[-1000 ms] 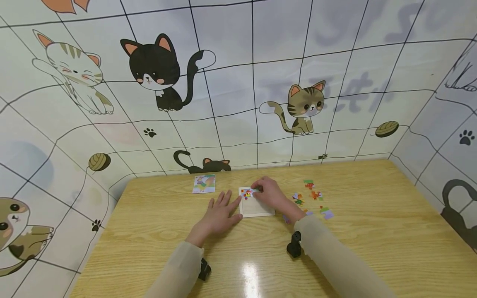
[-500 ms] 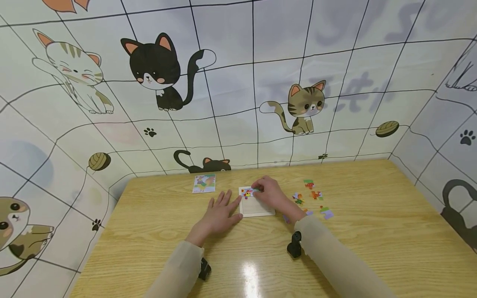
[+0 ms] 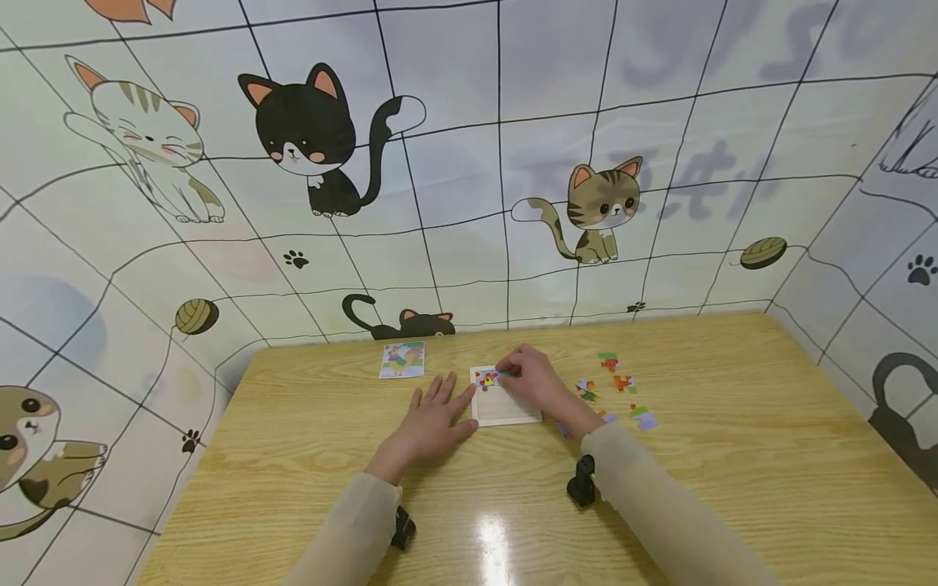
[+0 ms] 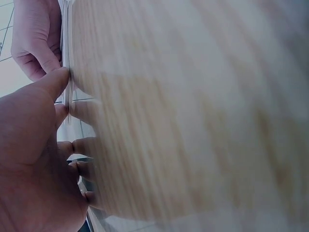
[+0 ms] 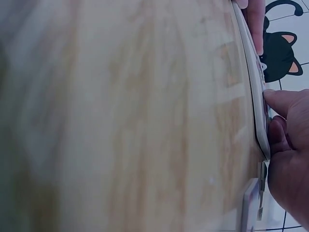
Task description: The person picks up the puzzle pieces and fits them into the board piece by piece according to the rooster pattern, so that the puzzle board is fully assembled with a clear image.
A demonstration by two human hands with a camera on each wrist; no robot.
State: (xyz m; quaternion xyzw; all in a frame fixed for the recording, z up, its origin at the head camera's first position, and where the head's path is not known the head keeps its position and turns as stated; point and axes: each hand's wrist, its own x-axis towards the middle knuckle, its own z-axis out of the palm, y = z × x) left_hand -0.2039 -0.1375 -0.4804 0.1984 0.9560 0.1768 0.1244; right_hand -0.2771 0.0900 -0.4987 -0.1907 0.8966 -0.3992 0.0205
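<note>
A white-rimmed puzzle tray (image 3: pixel 510 422) lies flat on the table, with colourful jigsaw pieces (image 3: pixel 485 379) along the left of its top row. My left hand (image 3: pixel 431 423) rests beside it, fingers spread, thumb and index tips at the tray's left edge. Over the tray's upper right, my right hand (image 3: pixel 531 381) pinches a puzzle piece between thumb and curled fingers; the hand hides most of that piece. In the right wrist view the right thumb (image 5: pixel 280 100) reaches over the tray's rim (image 5: pixel 255 87). The lower part of the tray shows its bare base.
Several loose puzzle pieces (image 3: pixel 624 382) lie on the table right of the tray, some partly behind the right forearm. A square picture card (image 3: pixel 402 360) lies at the back left. A cat-print wall covering (image 3: pixel 469 268) rises behind the wooden table (image 3: pixel 293 456).
</note>
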